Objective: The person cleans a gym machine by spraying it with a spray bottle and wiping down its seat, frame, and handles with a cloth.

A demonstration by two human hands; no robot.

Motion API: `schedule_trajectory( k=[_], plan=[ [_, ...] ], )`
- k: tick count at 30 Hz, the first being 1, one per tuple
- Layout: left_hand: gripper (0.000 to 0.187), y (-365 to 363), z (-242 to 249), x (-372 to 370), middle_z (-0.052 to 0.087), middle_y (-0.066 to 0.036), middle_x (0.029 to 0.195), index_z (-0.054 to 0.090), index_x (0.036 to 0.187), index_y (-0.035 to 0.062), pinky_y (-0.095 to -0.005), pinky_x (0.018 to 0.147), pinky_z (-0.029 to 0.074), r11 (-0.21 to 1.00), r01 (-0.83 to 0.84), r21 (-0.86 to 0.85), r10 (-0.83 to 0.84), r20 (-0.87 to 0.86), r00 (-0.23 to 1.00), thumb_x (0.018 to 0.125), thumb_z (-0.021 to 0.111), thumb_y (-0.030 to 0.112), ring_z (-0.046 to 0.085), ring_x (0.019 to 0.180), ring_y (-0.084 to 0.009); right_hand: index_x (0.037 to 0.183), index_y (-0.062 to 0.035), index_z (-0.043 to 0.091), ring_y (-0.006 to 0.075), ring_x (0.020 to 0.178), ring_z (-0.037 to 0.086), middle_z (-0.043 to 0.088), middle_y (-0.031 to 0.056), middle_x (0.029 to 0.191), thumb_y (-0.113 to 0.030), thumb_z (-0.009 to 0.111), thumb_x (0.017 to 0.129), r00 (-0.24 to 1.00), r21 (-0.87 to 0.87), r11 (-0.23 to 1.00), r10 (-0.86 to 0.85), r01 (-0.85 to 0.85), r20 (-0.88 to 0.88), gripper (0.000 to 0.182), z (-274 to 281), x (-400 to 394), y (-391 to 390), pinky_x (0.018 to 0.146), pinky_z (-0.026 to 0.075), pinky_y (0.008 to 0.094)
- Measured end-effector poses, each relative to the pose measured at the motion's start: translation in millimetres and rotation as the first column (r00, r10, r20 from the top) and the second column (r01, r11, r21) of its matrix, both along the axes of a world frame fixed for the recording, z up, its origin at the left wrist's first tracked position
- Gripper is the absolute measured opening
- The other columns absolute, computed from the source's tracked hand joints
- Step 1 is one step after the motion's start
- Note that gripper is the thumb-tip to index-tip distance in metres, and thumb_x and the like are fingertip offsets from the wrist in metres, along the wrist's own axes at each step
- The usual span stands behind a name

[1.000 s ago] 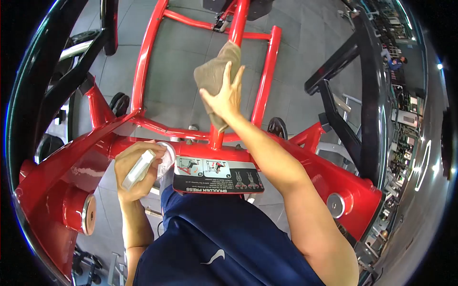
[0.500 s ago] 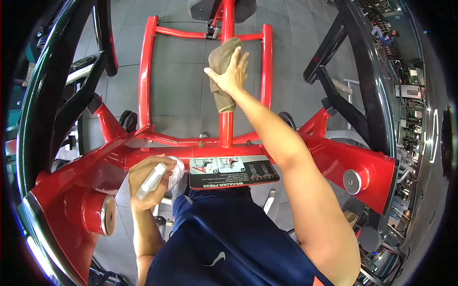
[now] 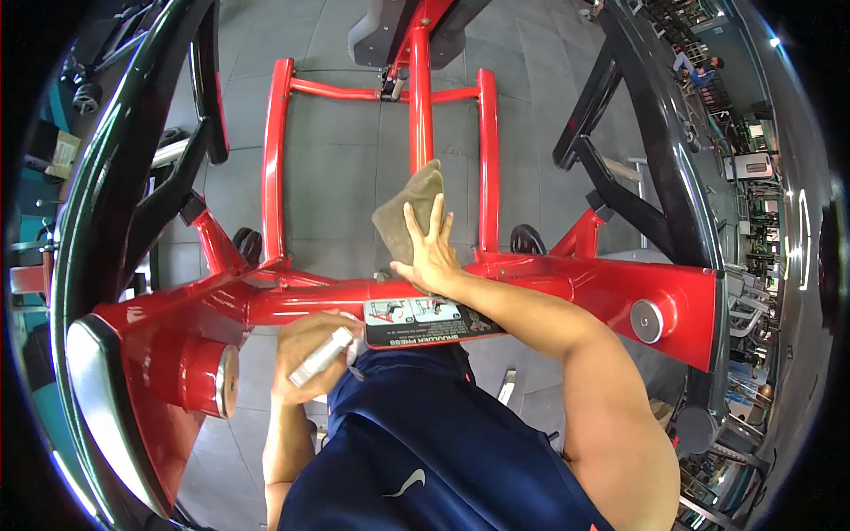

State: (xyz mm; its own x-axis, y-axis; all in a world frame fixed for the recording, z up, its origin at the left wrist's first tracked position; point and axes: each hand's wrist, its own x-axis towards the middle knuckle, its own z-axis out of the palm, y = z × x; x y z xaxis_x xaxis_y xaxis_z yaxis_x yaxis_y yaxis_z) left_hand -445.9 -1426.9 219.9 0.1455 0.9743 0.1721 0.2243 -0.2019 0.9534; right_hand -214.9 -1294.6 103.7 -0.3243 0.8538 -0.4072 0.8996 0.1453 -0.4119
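Cloth [image 3: 397, 214] under right hand [image 3: 433, 254], bottle [image 3: 320, 357] in left [image 3: 297, 347], contents hidden

Right arm [image 3: 611, 398] reaching inward, left arm [image 3: 288, 447] bent by the torso [image 3: 425, 442].
The right arm bends at the elbow [image 3: 605, 343], its forearm [image 3: 522, 305] crossing ahead of the torso; the right hand [image 3: 431, 255] lies palm down, fingers [image 3: 436, 215] spread, pointing away from the body. The left hand [image 3: 299, 347] sits at the end of a raised forearm, curled in a grip.

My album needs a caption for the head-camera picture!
Right hand on a brown cloth over a red bar, left hand gripping a white object.
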Motion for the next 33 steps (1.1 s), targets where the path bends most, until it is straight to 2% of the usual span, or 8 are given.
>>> schedule_trajectory(
  k=[6,9,14,18,22,25,29,33],
  plan=[
    [0.029,4.7,7.2,2.2,0.073,-0.012,0.097,0.072,0.089,0.0018,-0.0442,0.089,0.053,0.998,0.051,0.038,-0.048,-0.077,0.996,0.06,0.065,0.001,0.071,0.091,-0.0298,0.154,-0.0215,0.032,0.059,0.144,0.003,-0.007,0.0179,0.164,-0.043,0.069,0.084,0.836,0.153,0.934,0.205,-0.322,0.509,0.083,1.5,-44.9,101.4,0.104,0.027,0.0776],
    [0.032,8.4,12.7,5.0,0.073,-0.012,0.098,0.072,0.09,0.0021,-0.0443,0.091,0.052,0.999,0.046,0.03,-0.041,-0.135,0.99,0.058,0.068,0.002,0.07,0.092,-0.0293,0.146,-0.0173,0.049,0.0514,0.148,0.002,0.008,0.0133,0.165,-0.031,0.05,0.097,0.729,0.366,0.803,0.119,-0.47,0.674,0.051,-82.1,-62.7,183.1,0.106,0.012,0.0801],
    [0.041,12.6,29.5,5.3,0.067,-0.015,0.121,0.075,0.098,0.0068,-0.0574,0.107,0.039,0.999,-0.03,0.04,0.036,-0.158,0.987,0.057,0.072,0.005,0.063,0.112,-0.0364,0.138,-0.0231,0.059,0.047,0.15,0.001,0.025,0.0095,0.162,-0.047,0.051,0.094,0.151,-0.238,0.605,0.52,-0.76,0.84,0.051,-10.7,-84.3,182.1,0.11,-0.002,0.077],
    [0.031,15.7,28.2,4.3,0.058,-0.018,0.135,0.077,0.091,0.0074,-0.0612,0.115,0.026,0.982,-0.163,0.092,0.181,-0.248,0.952,0.059,0.078,0.006,0.052,0.129,-0.0387,0.108,-0.018,0.077,0.0497,0.148,0.009,0.041,0.0146,0.153,-0.061,0.063,0.077,0.559,0.048,0.639,0.632,-0.768,0.536,0.055,-7.8,-41.4,127.9,0.11,0.0,0.0781],
    [0.027,22.5,23.8,4.7,0.053,-0.022,0.141,0.079,0.086,0.0088,-0.0624,0.116,0.022,0.969,-0.231,0.084,0.245,-0.247,0.937,0.059,0.077,0.007,0.045,0.135,-0.0421,0.145,-0.0118,0.048,0.0537,0.146,0.007,0.018,0.0197,0.162,-0.044,0.079,0.072,0.967,0.41,0.881,0.257,-0.234,0.0,0.085,-30.8,-1.7,62.1,0.109,0.011,0.0778],
    [0.032,28.7,16.8,4.8,0.051,-0.022,0.143,0.079,0.088,0.0104,-0.0627,0.116,0.018,0.969,-0.244,0.038,0.246,-0.214,0.945,0.057,0.071,0.007,0.042,0.137,-0.0438,0.158,-0.0069,0.007,0.0513,0.147,0.01,0.011,0.0351,0.157,-0.032,0.084,0.073,0.935,0.365,0.924,0.027,0.112,-0.354,0.117,-44.3,0.0,60.1,0.119,0.02,0.0538],
    [0.034,39.7,11.9,5.1,0.051,-0.022,0.144,0.079,0.088,0.0114,-0.0631,0.116,0.018,0.969,-0.246,-0.024,0.237,-0.193,0.952,0.056,0.069,0.007,0.041,0.138,-0.0438,0.156,-0.0001,0.005,0.0436,0.141,0.035,0.031,0.0339,0.151,-0.039,0.087,0.07,0.755,0.017,0.887,-0.382,0.461,-0.533,0.125,-57.2,-7.7,117.4,0.116,0.031,0.0466],
    [0.034,54.2,0.5,6.0,0.057,-0.019,0.138,0.079,0.086,0.0119,-0.0633,0.116,0.019,0.974,-0.206,-0.099,0.185,-0.188,0.965,0.055,0.067,0.005,0.043,0.137,-0.0424,0.136,0.0002,0.044,0.0245,0.102,0.065,0.062,0.0151,0.12,-0.034,0.086,0.074,0.458,-0.394,0.843,-0.532,0.365,-0.713,0.083,-67.6,-11.7,226.8,0.084,0.056,0.0389]
  ],
)
